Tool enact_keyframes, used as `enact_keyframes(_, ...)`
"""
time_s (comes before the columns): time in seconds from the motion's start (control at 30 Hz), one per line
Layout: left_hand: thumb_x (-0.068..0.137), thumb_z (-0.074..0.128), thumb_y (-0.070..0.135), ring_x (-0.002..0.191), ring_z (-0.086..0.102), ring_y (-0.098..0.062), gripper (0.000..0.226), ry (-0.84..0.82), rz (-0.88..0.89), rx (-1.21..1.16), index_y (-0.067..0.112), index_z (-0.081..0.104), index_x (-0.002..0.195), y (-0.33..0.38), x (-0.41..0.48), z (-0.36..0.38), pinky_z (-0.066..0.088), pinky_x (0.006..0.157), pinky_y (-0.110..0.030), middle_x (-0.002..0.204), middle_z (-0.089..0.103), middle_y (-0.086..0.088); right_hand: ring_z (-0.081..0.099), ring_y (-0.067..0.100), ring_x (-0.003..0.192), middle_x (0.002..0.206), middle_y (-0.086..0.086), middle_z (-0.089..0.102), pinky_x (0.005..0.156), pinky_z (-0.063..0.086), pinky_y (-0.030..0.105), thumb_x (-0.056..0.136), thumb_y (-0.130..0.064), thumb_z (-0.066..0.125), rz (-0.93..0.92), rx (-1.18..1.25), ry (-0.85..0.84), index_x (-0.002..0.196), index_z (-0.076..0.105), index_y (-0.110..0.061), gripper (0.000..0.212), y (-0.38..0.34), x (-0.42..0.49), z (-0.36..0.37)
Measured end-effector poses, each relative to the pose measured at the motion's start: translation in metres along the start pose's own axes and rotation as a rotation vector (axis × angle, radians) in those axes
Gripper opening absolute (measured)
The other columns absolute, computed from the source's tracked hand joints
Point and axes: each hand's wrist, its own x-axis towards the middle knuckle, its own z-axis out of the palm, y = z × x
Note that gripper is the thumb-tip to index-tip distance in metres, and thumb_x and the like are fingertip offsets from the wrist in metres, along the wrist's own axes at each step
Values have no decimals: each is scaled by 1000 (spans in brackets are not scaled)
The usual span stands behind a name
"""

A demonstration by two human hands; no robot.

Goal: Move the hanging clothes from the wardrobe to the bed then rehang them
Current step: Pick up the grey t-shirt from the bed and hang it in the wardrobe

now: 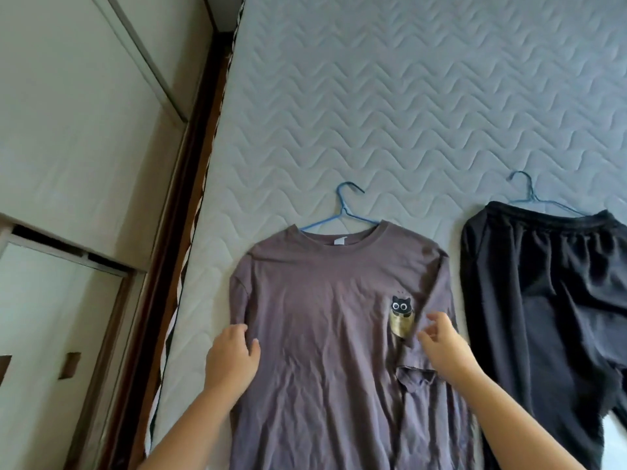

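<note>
Flat on the bed (pixel 407 96): purple T-shirt (pixel 322 317), long axis pointing away from the body, hanger hook (pixel 346 201) past the collar (well beyond both hands). At its side edge, left hand (pixel 232 357), grip impossible to tell; at the folded sleeve, right hand (pixel 444 347), fingers loose, holding nothing.

No readable text anywhere.
</note>
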Motion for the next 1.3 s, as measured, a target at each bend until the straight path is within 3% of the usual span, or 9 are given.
enact_keyframes(0.23,78,66,21,120,47,-44,50,94,74,84,-4,53,119,22,123,82,40,93,-58,132,48,-28,45,26,123,137,13,42,98,36,32,90,-18,50,-106,-57,29,134,35,-8,48,-29,113,32)
enact_keyframes(0.37,77,39,38,120,46,-33,54,223,41,113,9,51,122,19,138,113,40,89,-49,138,47,-16,34,29,131,139,17,39,106,29,37,87,-15,55,-229,-135,202,138,30,-4,58,-32,166,29)
enact_keyframes(0.53,74,39,38,124,36,-28,56,368,21,127,11,48,123,14,143,130,37,90,-49,140,45,-15,34,39,129,136,23,40,109,23,46,84,-34,54,-261,-305,389,138,30,-3,67,-35,231,28)
enact_keyframes(0.67,74,39,38,123,35,-28,57,390,16,148,11,48,123,15,144,133,36,89,-48,140,45,-15,36,41,119,128,24,43,103,26,47,86,-28,55,-208,-392,453,124,47,-5,45,-45,250,34)
enact_keyframes(0.8,74,39,37,124,36,-28,56,400,21,148,10,48,122,15,144,131,36,88,-47,140,45,-15,44,43,109,115,28,52,90,34,45,86,-21,54,-146,-345,378,107,54,-1,29,-50,249,33)
enact_keyframes(0.97,74,37,38,117,44,-29,57,274,-4,134,10,51,121,19,141,121,41,87,-47,137,48,-15,53,36,100,99,16,59,90,38,45,86,-20,56,-163,-74,358,91,50,-12,11,-51,207,23)
enact_keyframes(1.1,82,40,39,119,49,-32,55,145,-13,103,11,51,127,26,135,93,41,93,-47,141,45,-12,50,25,84,85,5,55,77,37,35,82,-14,62,-286,18,370,83,46,-15,16,-45,135,6)
enact_keyframes(1.17,89,46,32,124,45,-31,46,59,-91,-47,11,47,130,31,127,69,37,99,-43,142,44,-11,49,25,79,79,4,54,70,33,31,80,-7,64,-330,36,366,80,47,-14,18,-43,99,-3)
enact_keyframes(1.3,86,56,20,110,54,-35,39,258,-187,-366,2,51,120,33,68,10,44,92,-44,119,57,-19,50,26,75,67,-7,48,68,36,34,77,-2,64,-377,62,377,77,48,-12,19,-43,31,-20)
